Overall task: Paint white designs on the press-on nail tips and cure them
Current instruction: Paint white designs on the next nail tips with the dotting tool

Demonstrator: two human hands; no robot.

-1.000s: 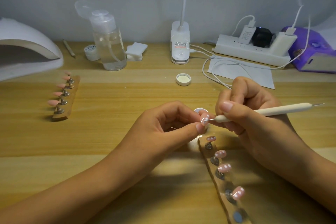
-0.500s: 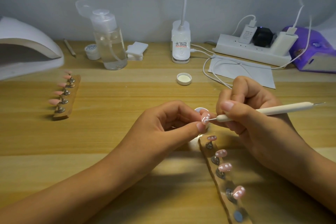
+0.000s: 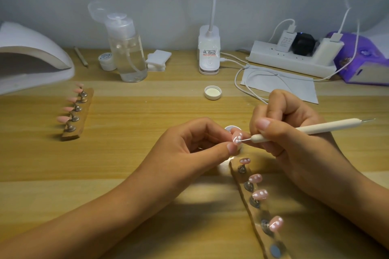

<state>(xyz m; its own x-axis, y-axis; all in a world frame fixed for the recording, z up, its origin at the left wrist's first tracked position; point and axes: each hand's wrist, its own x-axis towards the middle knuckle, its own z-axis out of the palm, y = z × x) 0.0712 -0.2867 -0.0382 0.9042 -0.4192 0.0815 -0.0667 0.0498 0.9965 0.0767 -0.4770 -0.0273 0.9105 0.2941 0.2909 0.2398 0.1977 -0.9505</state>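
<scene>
item: pink nail tip (image 3: 236,137), which we pinch in our left hand (image 3: 189,145) above the counter (image 3: 126,153); our right hand (image 3: 284,132) grips the dotting pen (image 3: 305,129), its metal point touching the tip's white dots.

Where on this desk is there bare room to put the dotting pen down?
Bare wood: between the plain nail strip and the left hand, and between the pump bottle and white cap. Crowded at right back: power strip, cables, paper.
</scene>
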